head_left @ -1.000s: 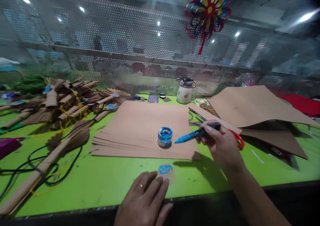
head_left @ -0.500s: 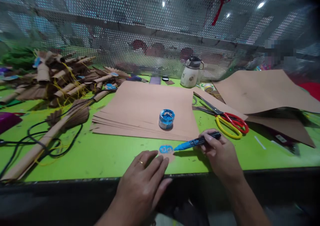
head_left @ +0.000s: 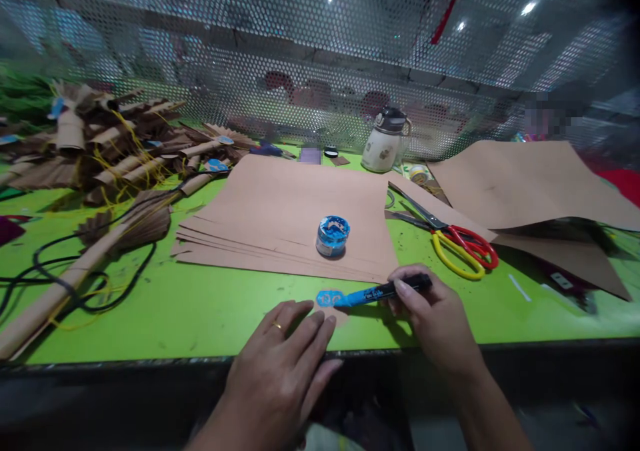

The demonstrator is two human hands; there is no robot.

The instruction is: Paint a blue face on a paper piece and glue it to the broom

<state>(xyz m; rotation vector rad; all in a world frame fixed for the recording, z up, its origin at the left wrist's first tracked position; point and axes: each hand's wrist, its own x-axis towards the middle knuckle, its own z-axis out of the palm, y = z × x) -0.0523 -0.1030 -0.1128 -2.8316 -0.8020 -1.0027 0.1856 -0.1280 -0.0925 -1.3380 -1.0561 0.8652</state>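
On the green table near its front edge lies a small piece of brown paper (head_left: 339, 317), its upper part coloured blue with round shapes left bare. My left hand (head_left: 287, 351), with a ring on one finger, rests on the paper's lower left with fingers stretched out flat. In my right hand (head_left: 433, 314) is a blue marker (head_left: 375, 294), pinched between thumb and fingers and tilted low. The marker's tip meets the right side of the blue area. Just behind stands an open jar of blue paint (head_left: 333, 236) on a stack of brown paper sheets (head_left: 280, 198).
Scissors (head_left: 450, 231) with red and yellow handles lie to the right, beside more brown paper (head_left: 530, 181). A white bottle (head_left: 383, 141) stands at the back before a perforated metal screen (head_left: 240, 58). Rolled paper pieces (head_left: 120, 158) with yellow string pile up at left, near a black cord (head_left: 60, 248).
The marker has moved left, its tip going from the right edge of the blue area onto it. My left hand stays on the paper. The view has shifted slightly.
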